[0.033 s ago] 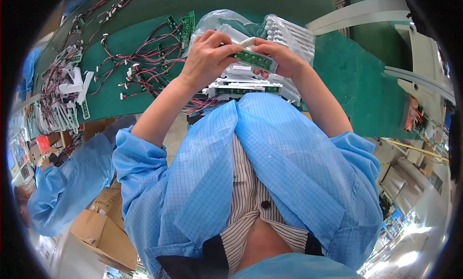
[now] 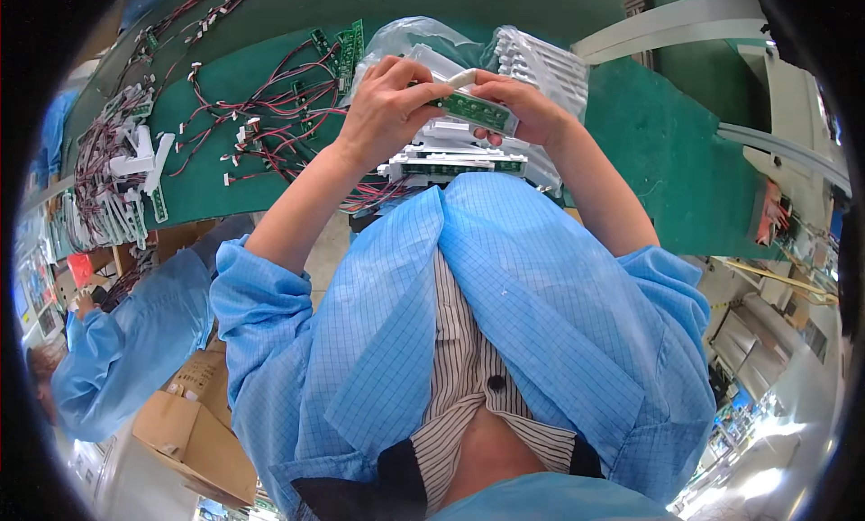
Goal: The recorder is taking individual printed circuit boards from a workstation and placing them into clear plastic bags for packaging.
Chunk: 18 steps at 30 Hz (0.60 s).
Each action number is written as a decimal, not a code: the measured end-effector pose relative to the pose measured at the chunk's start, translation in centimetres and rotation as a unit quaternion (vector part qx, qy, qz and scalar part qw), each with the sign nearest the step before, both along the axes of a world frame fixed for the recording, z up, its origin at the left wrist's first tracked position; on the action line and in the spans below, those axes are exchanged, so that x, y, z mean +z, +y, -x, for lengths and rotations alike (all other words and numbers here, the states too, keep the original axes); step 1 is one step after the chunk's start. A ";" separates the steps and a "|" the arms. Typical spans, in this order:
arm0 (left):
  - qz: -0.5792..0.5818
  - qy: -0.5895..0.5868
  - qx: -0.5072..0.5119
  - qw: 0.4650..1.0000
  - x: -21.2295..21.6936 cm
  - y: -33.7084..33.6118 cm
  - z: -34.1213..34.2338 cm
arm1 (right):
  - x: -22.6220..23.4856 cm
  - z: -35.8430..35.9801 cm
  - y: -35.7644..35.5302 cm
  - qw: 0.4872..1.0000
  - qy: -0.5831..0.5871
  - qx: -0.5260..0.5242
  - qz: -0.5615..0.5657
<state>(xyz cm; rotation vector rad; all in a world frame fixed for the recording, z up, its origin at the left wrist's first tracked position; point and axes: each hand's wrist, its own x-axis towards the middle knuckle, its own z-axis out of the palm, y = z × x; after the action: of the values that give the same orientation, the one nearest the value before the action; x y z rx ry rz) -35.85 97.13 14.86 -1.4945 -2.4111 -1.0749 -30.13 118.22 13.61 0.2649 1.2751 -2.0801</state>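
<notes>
Green circuit board point(image 2: 478, 112), seated in a pale, narrow frame, is held raised above the bench, in front of the chest, and is tilted downward toward its right end. Its left end is pinched by the left hand point(image 2: 386, 105), whose back is turned upward; the index finger is extended along the upper edge and the thumb is set below. The right end is gripped by the right hand point(image 2: 523, 105), with fingers curled beneath and the palm partly hidden. The hands are thus brought close together, both closed on the one piece. A small white piece point(image 2: 462, 79) is seen between the fingertips; its attachment cannot be told. Both bare forearms are angled inward from rolled blue sleeves. Just below the hands, white framed assemblies point(image 2: 459, 167) are stacked. Beyond, white ribbed parts point(image 2: 541, 62) are partly covered by clear plastic. To the left, red-and-black wires point(image 2: 279, 80) are spread over the green bench point(image 2: 653, 161). Farther left, a blue-coated co-worker point(image 2: 140, 336) is seen beside a cardboard box point(image 2: 194, 440).
</notes>
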 end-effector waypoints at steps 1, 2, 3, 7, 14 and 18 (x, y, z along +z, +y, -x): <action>-0.006 -0.011 -0.001 1.000 0.0 -0.2 -0.1 | -0.1 0.1 0.0 1.000 -0.003 0.004 0.010; -0.013 -0.021 -0.002 1.000 0.0 -0.3 -0.1 | 0.0 0.0 0.0 1.000 -0.004 0.003 0.010; -0.013 -0.022 -0.003 1.000 0.0 -0.4 -0.2 | 0.0 -0.1 0.0 1.000 -0.008 0.012 0.015; -0.015 -0.026 0.010 0.999 -0.2 -0.6 -0.3 | 0.2 -0.3 -0.2 1.000 -0.001 0.002 0.007; -0.024 -0.043 0.015 0.999 -0.3 -0.8 -0.4 | 0.1 0.1 -0.6 1.000 -0.008 0.016 0.015; -0.026 -0.053 0.014 0.998 -0.3 -1.0 -0.6 | 0.2 0.2 -0.8 1.000 0.000 0.021 0.013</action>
<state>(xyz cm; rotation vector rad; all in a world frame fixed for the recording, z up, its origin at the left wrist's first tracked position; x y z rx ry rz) -35.24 96.16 14.56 -1.4184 -2.4445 -1.2315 -30.34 117.41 13.81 0.2247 1.2434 -2.0605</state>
